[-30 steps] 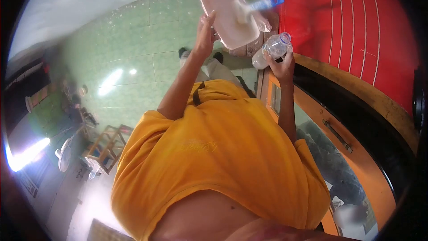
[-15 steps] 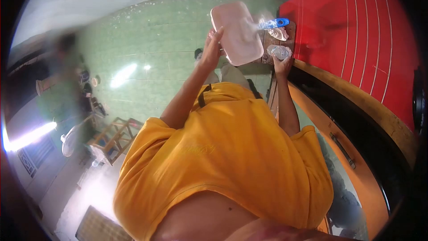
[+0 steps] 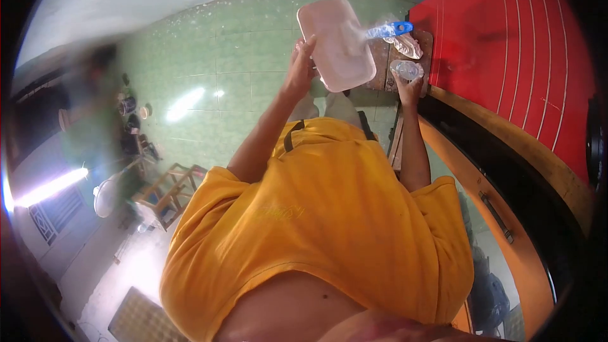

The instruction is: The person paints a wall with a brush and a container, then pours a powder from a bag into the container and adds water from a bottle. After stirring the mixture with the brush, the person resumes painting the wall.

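My left hand (image 3: 300, 68) grips the left side of a shallow, pinkish-white plastic tub (image 3: 342, 57), its thumb over the rim. White residue coats the inside of the tub. A tool with a blue handle (image 3: 398, 28) rests across the tub's right rim; its whitish working end lies inside. To the right, my right hand (image 3: 409, 88) is closed around a small clear plastic container (image 3: 407, 70), fingers wrapped about its sides. Just beyond that hand, a crumpled whitish wrapper (image 3: 407, 46) lies on a worn wooden surface (image 3: 381, 76).
On the right stands a red panel (image 3: 487, 50) with pale lines, edged by a wooden strip and a black band. Below it is an orange door (image 3: 465, 164) with a dark handle (image 3: 496, 217). Green tiles (image 3: 247, 44) cover the floor. A wooden frame (image 3: 171, 190) stands at left.
The view has shifted slightly. My right hand and the clear container have moved a little right and up, while the tub stays nearly in place in my left hand.
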Available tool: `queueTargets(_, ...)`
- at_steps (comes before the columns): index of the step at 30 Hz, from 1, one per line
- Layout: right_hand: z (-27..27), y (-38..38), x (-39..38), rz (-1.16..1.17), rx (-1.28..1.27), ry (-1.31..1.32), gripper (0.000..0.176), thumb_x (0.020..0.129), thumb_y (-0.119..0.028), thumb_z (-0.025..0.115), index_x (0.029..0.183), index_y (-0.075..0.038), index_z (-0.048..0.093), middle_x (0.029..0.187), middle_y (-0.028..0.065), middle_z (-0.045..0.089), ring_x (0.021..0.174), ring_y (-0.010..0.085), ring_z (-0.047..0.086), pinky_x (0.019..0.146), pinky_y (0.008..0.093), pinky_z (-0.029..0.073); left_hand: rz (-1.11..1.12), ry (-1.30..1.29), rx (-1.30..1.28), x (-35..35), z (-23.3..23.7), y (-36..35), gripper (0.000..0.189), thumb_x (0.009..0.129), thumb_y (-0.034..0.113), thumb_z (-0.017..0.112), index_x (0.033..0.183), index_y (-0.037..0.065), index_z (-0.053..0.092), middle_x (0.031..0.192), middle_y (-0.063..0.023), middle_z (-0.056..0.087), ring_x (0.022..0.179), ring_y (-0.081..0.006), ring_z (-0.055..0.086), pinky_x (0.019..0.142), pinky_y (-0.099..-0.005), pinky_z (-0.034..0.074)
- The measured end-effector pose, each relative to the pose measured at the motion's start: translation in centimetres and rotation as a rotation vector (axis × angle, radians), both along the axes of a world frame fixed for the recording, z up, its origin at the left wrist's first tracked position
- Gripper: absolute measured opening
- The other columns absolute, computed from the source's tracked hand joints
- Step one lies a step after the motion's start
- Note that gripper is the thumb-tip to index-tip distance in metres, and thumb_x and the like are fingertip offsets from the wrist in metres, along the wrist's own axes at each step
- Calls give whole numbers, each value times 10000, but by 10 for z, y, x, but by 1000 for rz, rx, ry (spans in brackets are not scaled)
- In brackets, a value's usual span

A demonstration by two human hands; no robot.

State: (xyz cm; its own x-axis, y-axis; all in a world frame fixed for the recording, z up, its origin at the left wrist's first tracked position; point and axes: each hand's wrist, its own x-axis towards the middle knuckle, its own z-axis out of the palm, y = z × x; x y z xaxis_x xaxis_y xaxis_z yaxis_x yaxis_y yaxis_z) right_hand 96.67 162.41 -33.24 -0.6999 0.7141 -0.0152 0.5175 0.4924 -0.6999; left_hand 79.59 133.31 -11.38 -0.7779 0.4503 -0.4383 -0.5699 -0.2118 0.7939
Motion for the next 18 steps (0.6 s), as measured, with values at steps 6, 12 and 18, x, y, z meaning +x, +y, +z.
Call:
queueTargets(6, 31, -1, 17, 128, -148, 257, 945, 751, -339, 825, 1433, 70, 314, 1349, 250, 462, 1261, 324, 475, 1056, 404, 393, -5, -14, 84, -11, -1, -9, 562, 970, 464, 510, 1333, 58, 371, 1222, -119, 555, 1008, -206, 644, 783, -337, 572)
queueTargets(12, 119, -13, 5, -51, -29, 265, 866, 833, -312, 746, 1480, 30, 283, 1294, 220, 484, 1145, 269, 522, 997, 404, 426, -63, -19, 161, -32, 2, -38, 534, 990, 439, 492, 1337, 51, 374, 1223, -119, 566, 1037, -202, 641, 804, -347, 573)
queueTargets(18, 284, -128, -122, 536, 32, 426, 252, 831, -135, 741, 1007, -48, 584, 854, 93, 640, 688, 214, 595, 597, 348, 455, -123, -20, 164, -58, 19, -76, 551, 979, 453, 512, 1334, 51, 389, 1227, -119, 566, 1046, -194, 633, 813, -347, 567)
